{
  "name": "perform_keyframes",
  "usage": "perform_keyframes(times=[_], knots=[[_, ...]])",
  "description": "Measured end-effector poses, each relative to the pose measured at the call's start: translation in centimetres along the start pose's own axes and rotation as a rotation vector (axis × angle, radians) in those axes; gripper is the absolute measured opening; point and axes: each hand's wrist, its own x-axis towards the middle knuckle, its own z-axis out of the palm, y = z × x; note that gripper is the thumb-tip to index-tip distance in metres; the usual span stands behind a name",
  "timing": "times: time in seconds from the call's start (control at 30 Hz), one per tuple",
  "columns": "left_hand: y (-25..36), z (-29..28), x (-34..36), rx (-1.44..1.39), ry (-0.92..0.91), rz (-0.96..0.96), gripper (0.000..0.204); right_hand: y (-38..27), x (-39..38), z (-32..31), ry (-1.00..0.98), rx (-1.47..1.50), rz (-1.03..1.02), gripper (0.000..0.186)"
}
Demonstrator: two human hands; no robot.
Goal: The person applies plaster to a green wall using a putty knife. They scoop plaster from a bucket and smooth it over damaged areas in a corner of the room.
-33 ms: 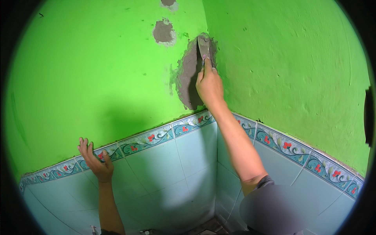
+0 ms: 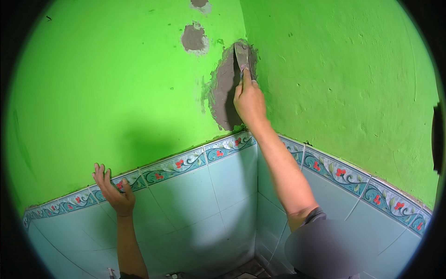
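Observation:
A putty knife (image 2: 242, 55) is in my right hand (image 2: 251, 102), its handle wrapped by my fingers and the index finger stretched toward the blade. The flat metal blade points up and lies at the top of a grey mortar patch (image 2: 222, 98) in the corner of the green walls. Lower down on the left, my left hand (image 2: 114, 190) is raised with fingers apart and holds nothing. It is in front of the flowered tile border (image 2: 160, 173); whether it touches the wall I cannot tell.
Two smaller grey patches, a round one (image 2: 193, 38) and one at the upper edge (image 2: 200, 3), mark the left green wall. Pale blue tiles (image 2: 186, 200) cover both walls below the border. A dark object (image 2: 437, 138) shows at the far right. Low left is a small tap-like fitting (image 2: 111, 272).
My right hand and forearm have shifted very slightly to the right, with the putty knife still on the mortar. My left hand stays where it was.

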Motion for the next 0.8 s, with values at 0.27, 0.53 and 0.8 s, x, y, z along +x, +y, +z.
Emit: perform_keyframes(times=[0.27, 0.53, 0.8], knots=[[-0.2, -0.1, 0.1, -0.007, 0.006, 0.010, 0.045, 0.4, 0.0, 0.0, 0.001, 0.003, -0.071, 0.048], [0.2, 0.0, -0.1, -0.025, -0.012, -0.012, 0.044, 0.8, 1.6, -1.5, 0.054, -0.019, -0.159, 0.043], [-0.4, 0.0, 0.2, -0.018, -0.005, 0.012, 0.044, -1.0, -1.0, -0.4, -0.058, -0.042, -0.100, 0.048]])
